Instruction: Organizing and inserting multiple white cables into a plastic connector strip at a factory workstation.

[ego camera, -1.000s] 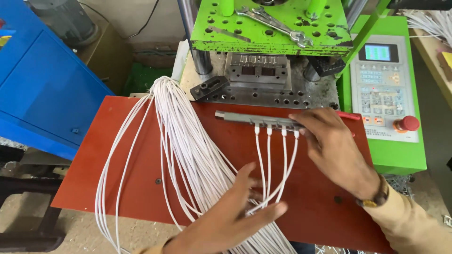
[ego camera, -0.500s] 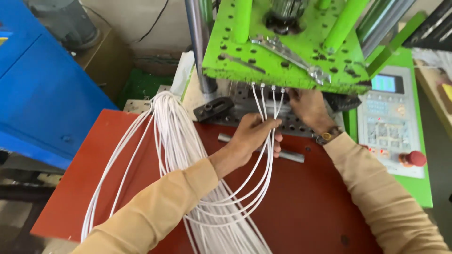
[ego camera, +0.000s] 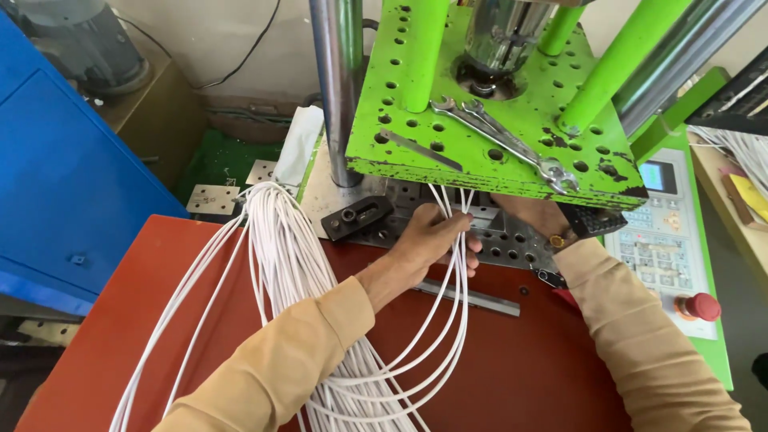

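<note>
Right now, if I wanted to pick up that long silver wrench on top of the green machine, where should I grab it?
Probably the middle of the wrench's thin shaft, pinched from above across its narrow sides. It lies flat and slanted on the green plate, so nothing fits underneath. A second wrench lies close alongside it, and the green post crowds the lower head, so come from the open front left.

Wrenches (ego camera: 500,144) lie on the press plate (ego camera: 416,152), cables (ego camera: 292,256) beneath left.

A factory workshop, shown by a green vertical moulding press (ego camera: 496,120) with steel columns, spanners (ego camera: 500,140) left on its perforated plate, a button control panel (ego camera: 664,240) with red stop knob at right, white cable bundles (ego camera: 288,256) on a red worktable (ego camera: 512,368), blue cabinet (ego camera: 64,176) at left
</note>
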